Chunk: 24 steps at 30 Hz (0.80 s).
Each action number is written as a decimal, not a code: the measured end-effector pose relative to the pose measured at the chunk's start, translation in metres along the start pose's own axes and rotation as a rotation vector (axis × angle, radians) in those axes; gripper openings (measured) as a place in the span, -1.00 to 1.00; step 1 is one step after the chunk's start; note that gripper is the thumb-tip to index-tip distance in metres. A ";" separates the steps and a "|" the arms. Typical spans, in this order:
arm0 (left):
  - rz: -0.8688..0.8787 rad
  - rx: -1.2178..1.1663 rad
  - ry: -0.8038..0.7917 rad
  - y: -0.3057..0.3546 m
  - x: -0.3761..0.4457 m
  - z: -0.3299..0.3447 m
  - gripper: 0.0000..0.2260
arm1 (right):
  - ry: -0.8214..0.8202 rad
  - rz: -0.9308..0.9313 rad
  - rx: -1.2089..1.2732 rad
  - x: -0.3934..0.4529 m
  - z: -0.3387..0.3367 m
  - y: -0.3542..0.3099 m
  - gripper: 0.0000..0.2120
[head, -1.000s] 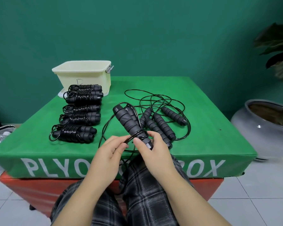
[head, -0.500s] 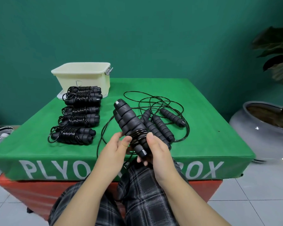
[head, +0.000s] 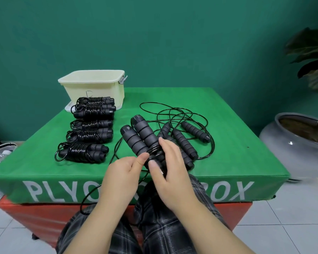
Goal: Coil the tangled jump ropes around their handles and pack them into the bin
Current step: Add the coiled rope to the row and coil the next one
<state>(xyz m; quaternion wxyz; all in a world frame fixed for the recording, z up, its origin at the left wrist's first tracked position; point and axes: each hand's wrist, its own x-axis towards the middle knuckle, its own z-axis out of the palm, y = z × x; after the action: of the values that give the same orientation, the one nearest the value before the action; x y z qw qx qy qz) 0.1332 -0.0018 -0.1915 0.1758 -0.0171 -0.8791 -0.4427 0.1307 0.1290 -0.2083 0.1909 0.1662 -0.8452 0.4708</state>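
2 bare forearms, no sleeves; dark grey plaid trousers (head: 165, 233) with pale check lines

The right hand (head: 170, 168) hides the paired handles' (head: 139, 139) lower ends.

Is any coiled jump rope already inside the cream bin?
Cannot tell: the bin interior is hidden, while the coiled ropes lie on the green box before it.

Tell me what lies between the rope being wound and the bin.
The finished rope bundles lie in a row on the box straight in front of the bin. The hands must lift the handles over them.
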 end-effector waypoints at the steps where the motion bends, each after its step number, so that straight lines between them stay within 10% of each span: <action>1: 0.025 0.005 0.001 -0.001 0.000 0.000 -0.48 | -0.028 0.020 -0.060 -0.001 0.001 0.000 -0.30; 15: -0.051 -0.247 -0.214 -0.001 -0.003 -0.004 -0.74 | 0.085 0.320 0.172 0.001 -0.004 0.003 -0.46; 24: -0.188 -0.185 -0.037 -0.007 0.004 0.004 -0.91 | 0.088 0.292 0.400 -0.002 -0.006 0.006 -0.56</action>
<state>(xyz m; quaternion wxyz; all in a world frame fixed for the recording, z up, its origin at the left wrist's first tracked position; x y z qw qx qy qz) 0.1274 -0.0035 -0.1973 0.1151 0.0414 -0.8354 -0.5358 0.1306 0.1372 -0.2102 0.1208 0.0564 -0.7410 0.6581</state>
